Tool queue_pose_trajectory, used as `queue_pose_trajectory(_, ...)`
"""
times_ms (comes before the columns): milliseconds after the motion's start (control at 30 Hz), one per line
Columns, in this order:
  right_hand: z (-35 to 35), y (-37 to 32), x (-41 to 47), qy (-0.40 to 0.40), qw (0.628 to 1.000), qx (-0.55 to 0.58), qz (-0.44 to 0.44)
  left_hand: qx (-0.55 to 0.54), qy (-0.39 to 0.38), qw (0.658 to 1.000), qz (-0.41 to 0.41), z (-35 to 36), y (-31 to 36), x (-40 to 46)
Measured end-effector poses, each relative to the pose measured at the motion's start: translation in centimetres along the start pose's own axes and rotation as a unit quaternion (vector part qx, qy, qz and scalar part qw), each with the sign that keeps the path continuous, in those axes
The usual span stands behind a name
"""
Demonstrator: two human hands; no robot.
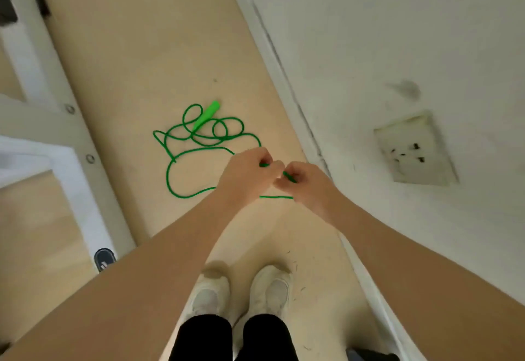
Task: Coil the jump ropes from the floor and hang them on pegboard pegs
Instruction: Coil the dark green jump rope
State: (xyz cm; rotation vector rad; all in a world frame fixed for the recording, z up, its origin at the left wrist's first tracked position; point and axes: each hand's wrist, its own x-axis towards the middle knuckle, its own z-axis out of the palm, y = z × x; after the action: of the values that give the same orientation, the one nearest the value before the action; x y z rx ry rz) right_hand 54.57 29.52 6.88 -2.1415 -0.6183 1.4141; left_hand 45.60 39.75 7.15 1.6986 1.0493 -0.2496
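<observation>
A green jump rope (181, 145) lies in loose tangled loops on the beige floor, with one green handle (206, 115) resting on top of the loops at the far side. My left hand (245, 174) and my right hand (304, 183) are held close together above the floor, both closed on a short stretch of the rope. A strand runs from my hands down to the pile, and another short piece shows below and between my wrists. The rope's second handle is hidden. No pegboard is in view.
A white wall (397, 48) with a skirting board (284, 76) and a grubby socket plate (416, 149) runs along the right. A white frame (71, 133) with bolts stands at the left. My white shoes (241, 289) are near the bottom.
</observation>
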Motion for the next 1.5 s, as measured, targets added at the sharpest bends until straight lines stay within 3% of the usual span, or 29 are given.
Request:
queue_pose_trajectory(67,-2.0,-2.8,-4.2,-0.02,0.999,0.044,0.013,-0.219,-0.002,0.975,-0.026,-3.1,3.7,-3.6)
queue_pose_trajectory(133,-3.5,-5.3,-8.8,-0.02,0.998,0.056,0.029,-0.383,-0.001,0.922,-0.051,-6.4,7.3,-7.8)
queue_pose_trajectory(300,-7.3,-12.6,-20.0,0.034,0.993,0.107,0.035,-0.585,0.025,0.811,-0.012,-13.9,15.8,-18.7)
queue_pose_trajectory(367,-9.1,-15.7,-24.7,0.088,0.98,0.174,0.047,-0.565,0.002,0.825,0.029,-16.4,17.9,-22.7)
queue_pose_trajectory(467,-11.4,-20.1,-31.4,0.128,0.983,0.127,0.04,-0.314,-0.055,0.944,0.08,-18.8,20.4,-28.3)
queue_pose_trajectory(533,-12.5,-22.8,-36.3,0.116,0.989,0.095,0.009,-0.162,-0.142,0.975,0.059,-19.3,22.9,-32.6)
queue_pose_trajectory(633,-13.2,-25.6,-44.3,0.077,0.984,0.152,-0.054,-0.144,-0.222,0.96,0.089,-18.9,26.7,-39.5)
queue_pose_trajectory(800,-12.4,-25.1,-57.4,0.2,0.959,0.151,-0.135,-0.336,-0.285,0.878,0.188,-17.6,30.2,-50.2)
queue_pose_trajectory(933,-11.1,-20.9,-66.8,0.243,0.954,0.148,-0.1,-0.44,-0.308,0.808,0.243,-16.4,33.1,-57.6)
queue_pose_trajectory(1133,-9.5,-13.3,-77.2,0.32,0.915,0.243,-0.035,-0.584,-0.279,0.73,0.219,-14.3,35.2,-63.7)
queue_pose_trajectory(1233,-7.4,-9.2,-80.4,0.337,0.91,0.238,0.043,-0.566,-0.284,0.748,0.199,-12.3,34.7,-66.3)
queue_pose_trajectory(1333,-4.0,-5.8,-83.3,0.299,0.921,0.223,0.115,-0.431,-0.302,0.825,0.204,-8.9,33.2,-70.4)
queue_pose_trajectory(1400,-2.4,-4.7,-85.7,0.319,0.914,0.228,0.101,-0.344,-0.314,0.86,0.209,-6.4,32.1,-73.5)
queue_pose_trajectory(1500,-1.5,-4.3,-90.5,0.444,0.861,0.25,-0.004,-0.321,-0.335,0.856,0.229,-3.2,30.9,-78.0)
